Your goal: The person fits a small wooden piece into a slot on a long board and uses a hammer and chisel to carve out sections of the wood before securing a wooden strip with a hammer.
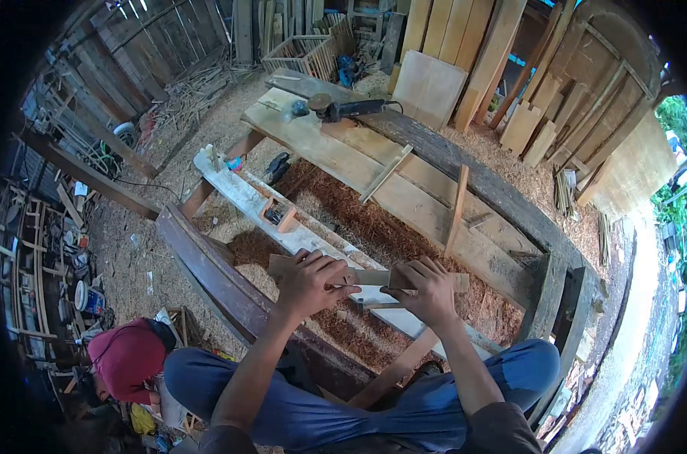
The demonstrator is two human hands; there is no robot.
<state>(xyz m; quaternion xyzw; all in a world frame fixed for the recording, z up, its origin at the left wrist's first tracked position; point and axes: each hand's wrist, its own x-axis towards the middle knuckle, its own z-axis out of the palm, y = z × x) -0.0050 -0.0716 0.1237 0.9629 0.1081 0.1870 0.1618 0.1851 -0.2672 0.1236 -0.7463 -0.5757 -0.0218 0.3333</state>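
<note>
A short wooden board lies crosswise between my hands, above the white plank. My left hand is wrapped round its left part, with the fingertips over the top edge. Toward the board's right end, my right hand grips it with bent fingers. A thin strip of wood shows just below the board, beside my right hand. Farther up the white plank sits a wooden hand plane.
An angle grinder rests on wide boards beyond the shavings. A dark beam runs along the left. A person in a red top bends down at lower left. Planks lean at the back.
</note>
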